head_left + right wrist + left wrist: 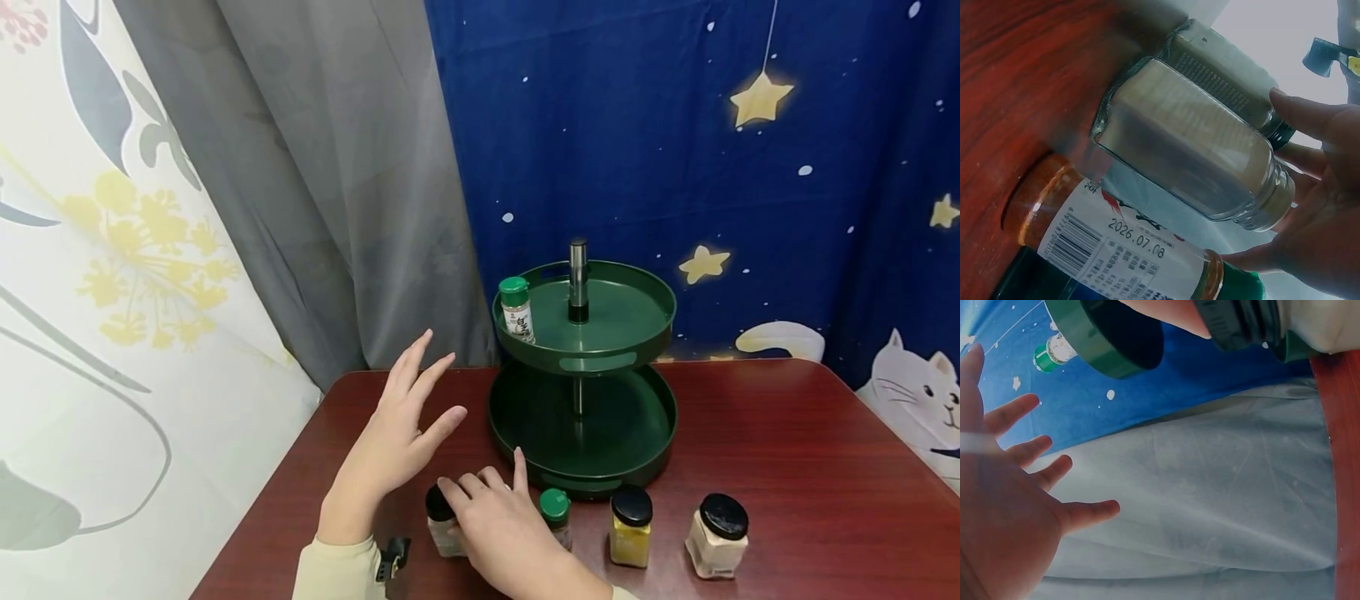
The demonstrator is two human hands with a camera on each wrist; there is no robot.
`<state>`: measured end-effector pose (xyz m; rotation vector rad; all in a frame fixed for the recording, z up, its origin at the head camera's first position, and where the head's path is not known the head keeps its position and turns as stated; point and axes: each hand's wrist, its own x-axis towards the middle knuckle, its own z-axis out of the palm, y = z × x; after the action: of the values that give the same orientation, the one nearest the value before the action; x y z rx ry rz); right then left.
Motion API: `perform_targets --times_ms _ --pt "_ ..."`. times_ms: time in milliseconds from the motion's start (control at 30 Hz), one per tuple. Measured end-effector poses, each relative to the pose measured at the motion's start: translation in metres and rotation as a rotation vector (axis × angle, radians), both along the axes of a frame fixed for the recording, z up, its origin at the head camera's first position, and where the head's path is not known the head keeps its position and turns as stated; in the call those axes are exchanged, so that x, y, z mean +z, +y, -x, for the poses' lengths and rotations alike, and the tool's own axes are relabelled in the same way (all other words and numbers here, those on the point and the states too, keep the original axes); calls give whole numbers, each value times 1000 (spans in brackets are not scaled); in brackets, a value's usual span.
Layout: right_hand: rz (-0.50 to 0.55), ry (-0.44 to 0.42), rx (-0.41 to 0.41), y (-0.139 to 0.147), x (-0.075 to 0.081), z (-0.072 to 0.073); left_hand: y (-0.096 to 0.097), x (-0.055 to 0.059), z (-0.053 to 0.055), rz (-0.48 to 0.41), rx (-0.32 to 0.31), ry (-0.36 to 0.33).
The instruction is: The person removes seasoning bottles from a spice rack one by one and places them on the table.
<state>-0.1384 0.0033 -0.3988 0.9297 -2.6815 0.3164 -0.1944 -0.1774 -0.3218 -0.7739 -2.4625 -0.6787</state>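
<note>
My left hand (401, 429) is raised left of the two-tier green rack (660, 329), fingers spread, holding nothing. My right hand (506, 529) reaches over the row of spice jars and grips a square black-lidded jar (447, 533) near its lid. In the right wrist view, the thumb lies against that jar (1222, 78) and another finger passes behind its lid. Close beside it stands a clear square jar (1191, 140) with a light top, mostly covered by my hand in the head view. My little finger is next to a green-capped bottle (1129, 234).
A green-capped seasoning bottle (517, 321) stands on the rack's upper tier. To the right on the red-brown table (795, 433) are a yellow-filled jar (630, 542) and a pale-filled jar (717, 550), both black-lidded. Curtains (637, 167) hang behind.
</note>
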Motion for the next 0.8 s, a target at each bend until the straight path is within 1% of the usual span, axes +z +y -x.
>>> perform_targets --times_ms 100,200,300,400,467,633,700,800 --pt "11 -54 8 3 5 -1 -1 0 -1 -3 1 -6" --pt "22 -101 -6 9 14 -1 -3 -1 0 -19 -3 -20" --pt "10 -94 -22 16 32 1 -9 -2 3 -32 9 -39" --pt "16 -55 -12 26 57 3 -17 -3 5 -27 32 -72" --pt "45 -11 4 34 76 5 -21 -5 6 -8 53 -97" --pt "185 129 50 57 124 14 -30 -8 4 45 107 -162" --pt "233 175 44 66 143 18 -32 -9 5 59 118 -171" --pt "272 214 9 78 172 24 -33 -7 6 71 123 -171"
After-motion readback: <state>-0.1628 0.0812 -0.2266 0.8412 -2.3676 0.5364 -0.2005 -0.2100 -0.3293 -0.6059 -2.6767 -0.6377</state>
